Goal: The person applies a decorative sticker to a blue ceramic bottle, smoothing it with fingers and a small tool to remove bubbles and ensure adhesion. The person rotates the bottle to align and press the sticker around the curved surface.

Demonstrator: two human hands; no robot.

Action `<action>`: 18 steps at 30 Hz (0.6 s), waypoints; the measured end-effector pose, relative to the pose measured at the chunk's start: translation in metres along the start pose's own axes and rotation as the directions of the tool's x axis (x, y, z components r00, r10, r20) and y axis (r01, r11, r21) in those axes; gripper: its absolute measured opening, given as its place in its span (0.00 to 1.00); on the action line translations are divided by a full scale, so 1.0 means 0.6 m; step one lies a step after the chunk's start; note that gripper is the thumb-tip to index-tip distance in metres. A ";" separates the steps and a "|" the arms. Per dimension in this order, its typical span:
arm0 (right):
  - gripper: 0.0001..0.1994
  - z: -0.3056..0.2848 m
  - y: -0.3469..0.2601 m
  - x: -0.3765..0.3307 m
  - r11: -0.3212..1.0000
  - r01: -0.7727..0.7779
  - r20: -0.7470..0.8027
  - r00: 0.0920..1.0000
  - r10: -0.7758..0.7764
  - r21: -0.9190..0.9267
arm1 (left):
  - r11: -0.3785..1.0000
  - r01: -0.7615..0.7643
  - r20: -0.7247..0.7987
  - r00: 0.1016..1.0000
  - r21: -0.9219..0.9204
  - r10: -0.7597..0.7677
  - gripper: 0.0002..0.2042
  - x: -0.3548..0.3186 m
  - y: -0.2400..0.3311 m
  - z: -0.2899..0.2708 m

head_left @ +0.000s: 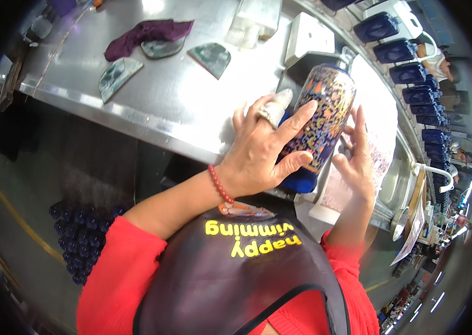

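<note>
A dark blue vase with a dense multicoloured floral pattern leans between my hands, its neck away from me. My left hand lies over its left side. The forefinger and thumb press on the patterned surface, and a pale, worn wrapping covers another finger. A red bead bracelet is on that wrist. Along the vase's right side is my right hand, forefinger and thumb stretched apart. Its other fingers are partly hidden, and a small dark patch between them cannot be made out. The plain blue lower end points toward me.
On the metal table lie a purple cloth and several green, rounded flat pieces. A white box stands behind the vase. Patterned sheets lie to the right, by a sink. Several blue vessels line the far side.
</note>
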State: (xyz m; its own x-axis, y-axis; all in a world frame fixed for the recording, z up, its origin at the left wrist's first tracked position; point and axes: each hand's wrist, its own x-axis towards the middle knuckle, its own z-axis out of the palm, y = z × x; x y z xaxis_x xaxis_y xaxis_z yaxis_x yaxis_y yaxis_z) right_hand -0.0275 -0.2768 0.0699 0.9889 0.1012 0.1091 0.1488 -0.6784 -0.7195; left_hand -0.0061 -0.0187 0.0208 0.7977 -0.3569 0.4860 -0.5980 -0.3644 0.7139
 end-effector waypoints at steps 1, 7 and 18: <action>0.62 -0.001 0.001 0.004 1.000 -0.008 0.004 1.000 0.008 -0.007 | 1.000 0.005 0.000 1.000 -0.023 -0.005 0.38 0.004 -0.001 -0.001; 0.59 -0.001 0.008 0.014 1.000 0.023 0.055 0.998 -0.022 -0.015 | 1.000 0.025 0.049 0.998 0.009 -0.026 0.39 0.011 0.004 0.002; 0.63 0.001 0.015 0.017 0.996 0.007 0.072 0.997 -0.014 0.086 | 0.999 0.032 0.053 0.998 -0.015 -0.031 0.43 0.049 -0.015 0.007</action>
State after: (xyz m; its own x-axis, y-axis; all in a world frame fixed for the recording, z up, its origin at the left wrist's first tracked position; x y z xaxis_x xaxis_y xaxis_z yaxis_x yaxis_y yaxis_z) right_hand -0.0161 -0.2813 0.0641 0.9843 0.1625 0.0693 0.1557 -0.6127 -0.7748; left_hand 0.0225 -0.0295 0.0269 0.8104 -0.3909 0.4364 -0.5713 -0.3624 0.7364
